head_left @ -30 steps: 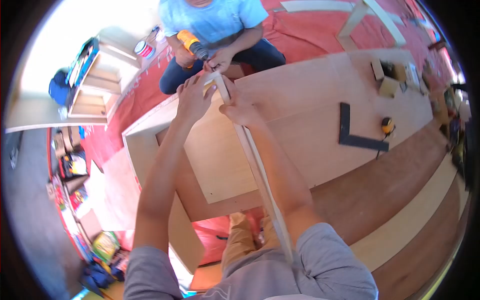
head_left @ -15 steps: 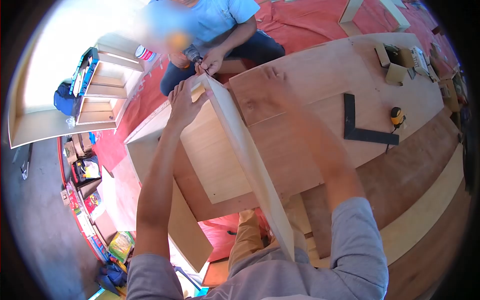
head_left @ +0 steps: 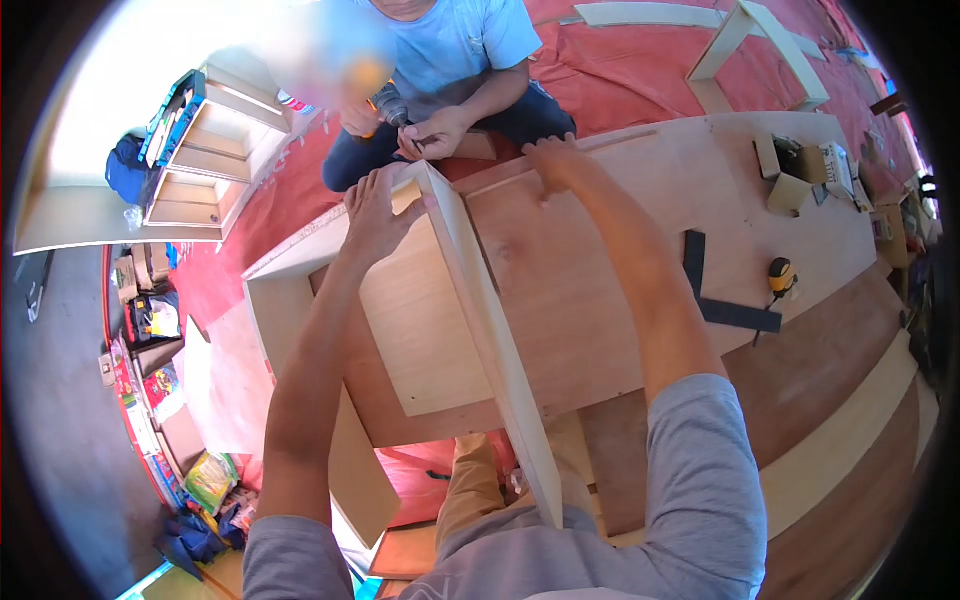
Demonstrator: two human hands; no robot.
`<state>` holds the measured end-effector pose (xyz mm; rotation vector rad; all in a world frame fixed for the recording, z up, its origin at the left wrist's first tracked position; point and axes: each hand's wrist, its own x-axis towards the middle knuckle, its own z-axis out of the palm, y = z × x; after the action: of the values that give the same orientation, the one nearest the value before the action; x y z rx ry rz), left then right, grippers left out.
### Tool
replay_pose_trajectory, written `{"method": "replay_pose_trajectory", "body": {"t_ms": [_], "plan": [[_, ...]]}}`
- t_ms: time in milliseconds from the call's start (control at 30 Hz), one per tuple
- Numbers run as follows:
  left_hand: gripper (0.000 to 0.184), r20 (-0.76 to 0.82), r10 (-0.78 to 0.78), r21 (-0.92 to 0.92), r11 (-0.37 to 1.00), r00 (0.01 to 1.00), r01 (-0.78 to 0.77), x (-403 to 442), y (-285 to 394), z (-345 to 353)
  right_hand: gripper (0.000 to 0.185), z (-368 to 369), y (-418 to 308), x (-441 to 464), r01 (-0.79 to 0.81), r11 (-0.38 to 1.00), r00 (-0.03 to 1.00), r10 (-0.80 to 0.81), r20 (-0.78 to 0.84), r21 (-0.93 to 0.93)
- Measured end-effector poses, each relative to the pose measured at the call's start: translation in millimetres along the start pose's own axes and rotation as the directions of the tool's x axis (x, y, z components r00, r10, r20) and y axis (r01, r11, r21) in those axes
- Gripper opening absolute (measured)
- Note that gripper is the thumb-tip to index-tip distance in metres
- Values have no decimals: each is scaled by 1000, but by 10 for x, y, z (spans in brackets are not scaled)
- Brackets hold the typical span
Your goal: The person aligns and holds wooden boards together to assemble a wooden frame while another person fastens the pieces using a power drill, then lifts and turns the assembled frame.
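Note:
My left hand (head_left: pixel 383 215) grips the far corner of a wooden box frame (head_left: pixel 300 235), thumb against an upright divider board (head_left: pixel 480 310) and fingers over the back rail. My right hand (head_left: pixel 553 163) reaches to the far edge of a large plywood panel (head_left: pixel 610 240), fingers curled over that edge. Opposite me, a co-worker in a light blue shirt holds a power drill (head_left: pixel 390 105) with one hand. The co-worker's other hand (head_left: pixel 437 133) is near the drill's tip, just beyond the frame's corner.
On the panel lie a black square (head_left: pixel 725 312), a yellow tape measure (head_left: pixel 782 275) and an open cardboard box (head_left: pixel 785 190). A wooden cabinet (head_left: pixel 190 170) stands at the left. Wooden frame pieces (head_left: pixel 745 45) rest on the red floor sheet (head_left: pixel 620 75) behind.
My right hand, blurred over the panel before, has come to rest at its far edge. My left hand stays on the frame's corner. The view has shifted slightly.

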<state>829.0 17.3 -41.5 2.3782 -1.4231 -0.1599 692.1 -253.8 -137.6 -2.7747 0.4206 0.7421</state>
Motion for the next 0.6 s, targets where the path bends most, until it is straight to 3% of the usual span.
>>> {"method": "replay_pose_trajectory", "body": {"t_ms": [100,200,267,333,367,400,500,600], "plan": [[70,-12,-13,27,1000,1000,14,-13,-43,34,110,94,-45,16,84,996,993,-87,-81,-39],[68,-55,34,47,998,998,-31,-4,-114,72,104,368,-210,-236,116,965,943,-181,-279,-235],[66,-71,29,27,999,997,-27,-11,-92,96,102,470,-318,-308,192,948,937,-253,-241,-252],[65,-134,116,-17,993,984,-119,-8,-322,267,101,486,-278,-357,219,941,940,-274,-202,-257],[65,-145,112,93,991,983,-100,-25,-295,265,100,446,-269,-337,224,939,941,-278,-192,-261],[66,-134,106,70,993,985,-98,-34,-259,235,100,408,-265,-360,218,942,948,-266,-174,-253],[69,-99,32,17,999,995,-31,-23,-116,131,98,442,-188,-503,143,980,972,-166,-167,-140],[69,-88,14,9,1000,996,-13,-22,-46,104,100,1357,298,-203,-189,974,857,226,-463,126]]}}
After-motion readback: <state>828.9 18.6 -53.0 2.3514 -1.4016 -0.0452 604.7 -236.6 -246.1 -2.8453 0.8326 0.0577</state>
